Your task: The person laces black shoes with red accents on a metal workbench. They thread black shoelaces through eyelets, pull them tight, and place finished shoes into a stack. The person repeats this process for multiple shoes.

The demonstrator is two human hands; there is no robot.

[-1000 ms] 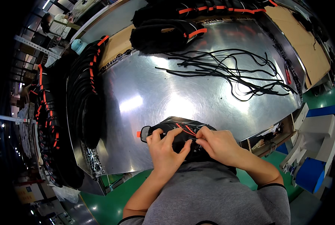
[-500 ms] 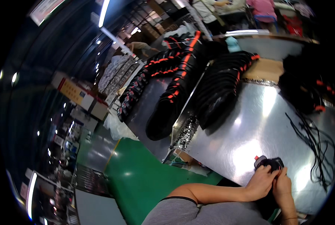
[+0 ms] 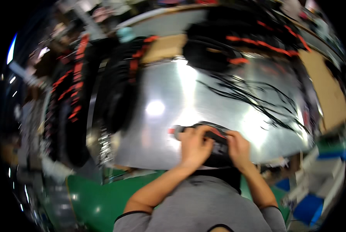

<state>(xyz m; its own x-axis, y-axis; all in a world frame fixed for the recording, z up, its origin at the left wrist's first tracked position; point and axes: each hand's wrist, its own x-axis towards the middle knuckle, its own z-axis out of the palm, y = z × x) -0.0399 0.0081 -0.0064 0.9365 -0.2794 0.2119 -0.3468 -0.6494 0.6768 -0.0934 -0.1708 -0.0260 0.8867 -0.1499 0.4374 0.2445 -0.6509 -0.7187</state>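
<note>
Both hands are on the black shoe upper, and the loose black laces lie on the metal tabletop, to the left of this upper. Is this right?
Not quite: the head view shows the loose black laces on the metal tabletop beyond the black shoe upper, mostly to its right, not left.

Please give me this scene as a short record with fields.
left hand: on the shoe's left part
right hand: at the shoe's right side
shoe: black, orange accents
table: shiny metal
laces: black, loose, beyond the shoe, rightward
row: black, orange-trimmed pieces, table's left side
clarity: blurred; exact grips unclear
</note>
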